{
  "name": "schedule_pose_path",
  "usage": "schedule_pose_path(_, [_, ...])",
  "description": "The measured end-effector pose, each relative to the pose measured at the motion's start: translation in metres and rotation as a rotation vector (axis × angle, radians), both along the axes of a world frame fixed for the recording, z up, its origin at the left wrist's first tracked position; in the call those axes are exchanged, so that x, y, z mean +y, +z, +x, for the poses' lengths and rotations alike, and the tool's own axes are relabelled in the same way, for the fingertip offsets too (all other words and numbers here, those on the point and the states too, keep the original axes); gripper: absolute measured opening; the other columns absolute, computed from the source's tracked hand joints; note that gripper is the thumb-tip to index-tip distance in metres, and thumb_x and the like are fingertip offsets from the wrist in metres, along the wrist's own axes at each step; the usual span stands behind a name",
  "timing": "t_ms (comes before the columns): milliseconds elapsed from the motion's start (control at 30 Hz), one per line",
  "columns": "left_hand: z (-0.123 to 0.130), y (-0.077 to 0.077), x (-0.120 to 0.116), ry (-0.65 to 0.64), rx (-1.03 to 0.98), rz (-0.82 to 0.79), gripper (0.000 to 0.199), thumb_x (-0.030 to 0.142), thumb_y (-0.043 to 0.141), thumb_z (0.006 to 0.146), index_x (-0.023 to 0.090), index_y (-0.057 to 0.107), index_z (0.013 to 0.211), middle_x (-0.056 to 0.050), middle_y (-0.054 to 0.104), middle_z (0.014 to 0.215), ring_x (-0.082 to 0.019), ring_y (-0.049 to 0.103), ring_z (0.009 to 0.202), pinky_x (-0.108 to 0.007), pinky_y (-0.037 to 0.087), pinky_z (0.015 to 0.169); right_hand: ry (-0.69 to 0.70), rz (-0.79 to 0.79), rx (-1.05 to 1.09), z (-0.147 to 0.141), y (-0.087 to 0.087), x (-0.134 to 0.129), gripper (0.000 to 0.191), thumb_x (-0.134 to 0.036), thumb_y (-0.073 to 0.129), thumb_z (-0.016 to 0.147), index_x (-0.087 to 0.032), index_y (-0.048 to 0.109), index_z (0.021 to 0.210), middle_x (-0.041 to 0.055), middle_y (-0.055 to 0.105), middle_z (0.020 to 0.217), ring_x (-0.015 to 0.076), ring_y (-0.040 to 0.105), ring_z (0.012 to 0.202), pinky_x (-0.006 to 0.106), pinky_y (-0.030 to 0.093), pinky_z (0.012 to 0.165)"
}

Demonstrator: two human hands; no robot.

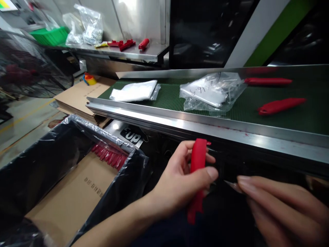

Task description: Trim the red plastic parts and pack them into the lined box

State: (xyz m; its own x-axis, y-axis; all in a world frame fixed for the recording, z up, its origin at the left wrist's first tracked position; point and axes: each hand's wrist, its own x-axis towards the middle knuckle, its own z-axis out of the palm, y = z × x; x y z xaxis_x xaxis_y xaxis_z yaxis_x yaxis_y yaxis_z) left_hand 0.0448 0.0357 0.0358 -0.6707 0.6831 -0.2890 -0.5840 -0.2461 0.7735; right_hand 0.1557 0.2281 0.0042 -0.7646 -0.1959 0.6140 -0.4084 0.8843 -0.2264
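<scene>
My left hand [185,175] grips a red rubbery handle [197,175] upright between thumb and fingers, just below the conveyor's steel rail. Close to its right side, my right hand [280,209] pinches a thin pointed metal blade [232,186], whose tip stops a little short of the handle. Two more red handles lie on the green conveyor belt [164,99], one at the far edge [267,81] and one nearer [281,105]. Between them and the near rail sit a clear plastic bag [212,92] and a white packet [135,91].
To the left stands a cardboard box [74,202] lined with black plastic [123,178], holding red-bristled brushes [109,156]. The steel rail [205,128] runs in front of my hands. Behind are a floor fan [28,65] and a steel shelf [123,51] with red parts and bags.
</scene>
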Motion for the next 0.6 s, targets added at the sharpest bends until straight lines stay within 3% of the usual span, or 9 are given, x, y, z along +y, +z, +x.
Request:
schedule_pose_path(267, [0.018,0.003,-0.012,-0.127,0.126,-0.017,0.027,0.029,0.069,0.087,0.02,0.052,0.106,0.0,0.055,0.097,-0.001,0.049,0.063,-0.017,0.04,0.057,-0.045,0.021,0.018,-0.015,0.029,-0.014,0.051,-0.004,0.057,0.086,-0.021,0.057,0.134,0.0081,0.061,0.121,0.0222,0.061,0.104,0.036,0.051,0.081])
schedule_pose_path(467, [0.02,0.006,-0.015,-0.15,0.136,-0.058,0.029,0.031,0.068,0.088,0.019,0.051,0.108,0.003,0.053,0.079,-0.003,0.049,0.061,-0.016,0.039,0.058,-0.044,0.051,0.015,-0.014,0.03,-0.014,0.047,-0.002,0.057,0.086,-0.018,0.059,0.13,0.0088,0.061,0.119,0.022,0.061,0.101,0.037,0.049,0.081])
schedule_pose_path(600, [0.019,0.006,-0.015,-0.171,0.135,-0.045,0.028,0.032,0.068,0.087,0.018,0.053,0.106,0.002,0.053,0.081,-0.003,0.049,0.06,-0.015,0.04,0.055,-0.031,0.07,0.022,-0.011,0.03,-0.011,0.047,-0.004,0.058,0.086,-0.019,0.059,0.13,0.0084,0.062,0.118,0.0213,0.061,0.102,0.035,0.05,0.081])
